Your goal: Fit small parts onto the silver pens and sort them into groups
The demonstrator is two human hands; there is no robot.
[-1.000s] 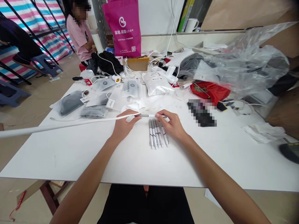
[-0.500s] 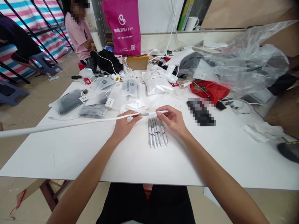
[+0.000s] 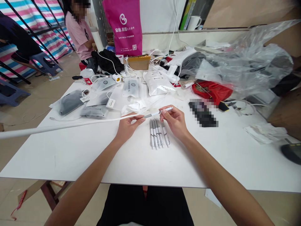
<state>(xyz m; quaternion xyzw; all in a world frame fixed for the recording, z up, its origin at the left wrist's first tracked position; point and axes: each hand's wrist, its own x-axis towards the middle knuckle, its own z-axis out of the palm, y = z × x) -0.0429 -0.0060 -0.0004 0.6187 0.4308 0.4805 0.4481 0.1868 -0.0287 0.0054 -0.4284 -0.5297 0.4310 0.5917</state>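
Between my two hands is a white and grey pen [image 3: 154, 115], held a little above the table [image 3: 77, 153] and tilted up toward the right. My left hand [image 3: 129, 127] pinches its grey end between thumb and fingers. Around the white end, the fingers of my right hand [image 3: 174, 121] are closed. Just below the held pen, several matching pens [image 3: 156, 134] lie side by side on the table, one of them [image 3: 165, 135] slightly apart on the right. A white cable [image 3: 77, 125] crosses in front of my left hand, close to the camera.
Packaged dark items [image 3: 70, 103] and a white plastic packet [image 3: 158, 84] lie beyond my hands. On the right are a pixelated dark object [image 3: 203, 113], a red bag [image 3: 213, 91] and clear plastic sheeting [image 3: 249, 62]. A person in a pink shirt [image 3: 76, 33] is at the far left.
The held pen's right end has risen, so the pen is more tilted. My right hand has shifted slightly up and right; my left hand moved slightly right.
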